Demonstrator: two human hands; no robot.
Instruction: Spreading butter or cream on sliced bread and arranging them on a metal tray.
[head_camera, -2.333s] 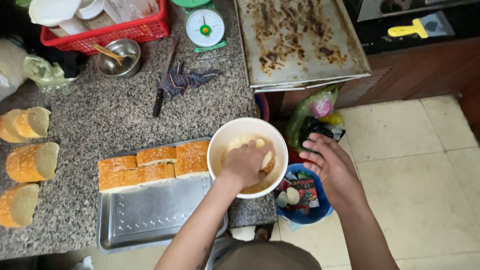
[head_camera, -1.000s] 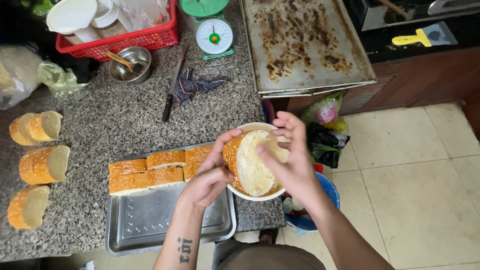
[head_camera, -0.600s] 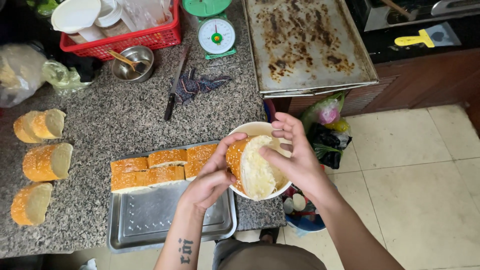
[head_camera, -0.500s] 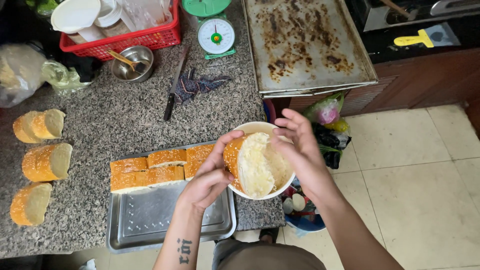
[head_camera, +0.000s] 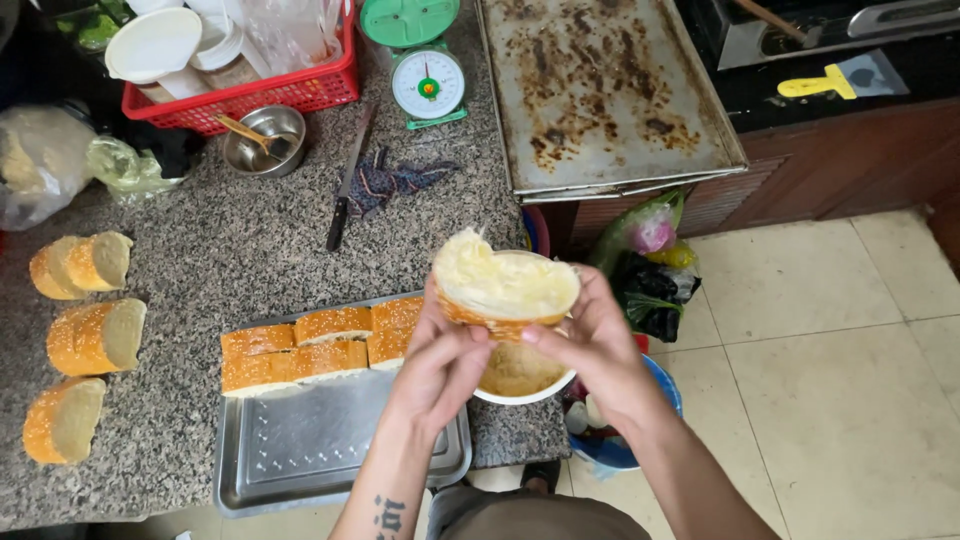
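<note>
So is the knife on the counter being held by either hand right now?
No, the knife lies alone on the counter, while both hands hold a piece of bread.

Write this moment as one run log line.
left hand: holds bread | right hand: holds bread | bread: cream-coated, above bowl | tray: coated pieces in rows | counter: plain pieces at left

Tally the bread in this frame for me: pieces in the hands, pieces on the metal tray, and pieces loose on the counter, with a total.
Bread piece held over the white bowl by the left hand and right hand: 1
Bread slices on the metal tray: 5, as far as the seams show
Bread chunks loose on the granite counter: 4
Total: 10
</note>
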